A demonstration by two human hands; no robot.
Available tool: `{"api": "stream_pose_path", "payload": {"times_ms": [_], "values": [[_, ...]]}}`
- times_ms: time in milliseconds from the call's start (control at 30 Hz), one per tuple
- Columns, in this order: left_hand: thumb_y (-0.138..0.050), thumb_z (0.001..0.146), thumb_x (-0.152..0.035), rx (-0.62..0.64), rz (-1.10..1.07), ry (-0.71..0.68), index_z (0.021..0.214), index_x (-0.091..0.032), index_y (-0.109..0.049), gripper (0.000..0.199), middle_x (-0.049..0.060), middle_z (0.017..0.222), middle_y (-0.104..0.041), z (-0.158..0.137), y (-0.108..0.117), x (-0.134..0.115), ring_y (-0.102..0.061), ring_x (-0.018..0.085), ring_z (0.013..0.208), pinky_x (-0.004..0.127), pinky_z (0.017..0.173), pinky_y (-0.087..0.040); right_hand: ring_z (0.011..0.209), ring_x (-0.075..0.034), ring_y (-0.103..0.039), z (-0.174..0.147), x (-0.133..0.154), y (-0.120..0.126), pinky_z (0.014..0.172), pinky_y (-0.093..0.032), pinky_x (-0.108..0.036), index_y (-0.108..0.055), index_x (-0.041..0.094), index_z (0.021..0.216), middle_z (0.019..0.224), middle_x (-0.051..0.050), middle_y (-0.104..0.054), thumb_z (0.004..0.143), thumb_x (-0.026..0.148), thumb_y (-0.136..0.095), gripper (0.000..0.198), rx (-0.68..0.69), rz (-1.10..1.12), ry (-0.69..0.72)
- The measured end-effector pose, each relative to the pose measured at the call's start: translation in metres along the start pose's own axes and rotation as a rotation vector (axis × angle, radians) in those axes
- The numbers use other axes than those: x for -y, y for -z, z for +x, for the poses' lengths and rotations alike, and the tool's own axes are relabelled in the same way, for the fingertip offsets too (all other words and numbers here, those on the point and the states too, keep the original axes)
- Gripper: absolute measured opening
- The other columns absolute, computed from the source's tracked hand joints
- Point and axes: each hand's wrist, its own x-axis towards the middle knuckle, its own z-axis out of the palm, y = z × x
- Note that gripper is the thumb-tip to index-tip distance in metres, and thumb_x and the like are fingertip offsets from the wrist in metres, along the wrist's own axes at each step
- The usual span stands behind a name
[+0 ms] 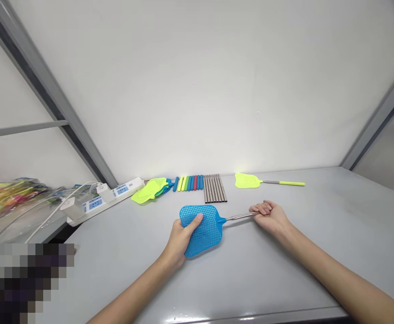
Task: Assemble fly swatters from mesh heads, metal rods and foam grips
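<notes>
A blue fly swatter head (206,234), full of small holes, is pinched at its left side by my left hand (183,238), thumb on top. From its neck a thin metal rod (240,217) runs to the right. My right hand (267,216) has its fingers curled round the far end of that rod, so the end itself is hidden. Behind lie a row of metal tubes (215,188) and a row of coloured handle sleeves (190,183) in blue, yellow, green and red. A yellow-green fly swatter (247,181) with a matching grip rests at the back right.
Several yellow and blue swatter heads (149,190) are piled at the back left, beside a white power strip (105,200) with plugged-in chargers and cables. Bagged colourful items (11,198) lie farther left. A white wall (197,90) closes off the back of the grey table (318,234).
</notes>
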Motion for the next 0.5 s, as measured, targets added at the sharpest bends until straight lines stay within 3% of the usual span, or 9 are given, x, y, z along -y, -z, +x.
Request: {"api": "stream_pose_path", "payload": {"times_ms": [300, 500], "values": [[-0.064, 0.061, -0.032, -0.084, -0.071, 0.115, 0.086, -0.009, -0.060, 0.033, 0.014, 0.085, -0.064, -0.002, -0.007, 0.010, -0.062, 0.024, 0.071, 0.037, 0.065, -0.050, 0.030, -0.008, -0.010, -0.008, -0.009, 0.001, 0.033, -0.022, -0.021, -0.002, 0.018, 0.059, 0.036, 0.008, -0.009, 0.071, 0.009, -0.029, 0.031, 0.005, 0.066, 0.077], [-0.065, 0.060, -0.033, -0.120, -0.052, 0.086, 0.084, -0.008, -0.061, 0.034, 0.014, 0.083, -0.065, -0.006, -0.011, 0.013, -0.062, 0.024, 0.071, 0.036, 0.066, -0.050, 0.031, -0.008, -0.010, -0.009, -0.012, 0.003, 0.032, -0.021, -0.021, -0.005, 0.018, 0.056, 0.037, 0.008, -0.008, 0.069, 0.010, -0.032, 0.031, 0.001, 0.092, 0.126]]}}
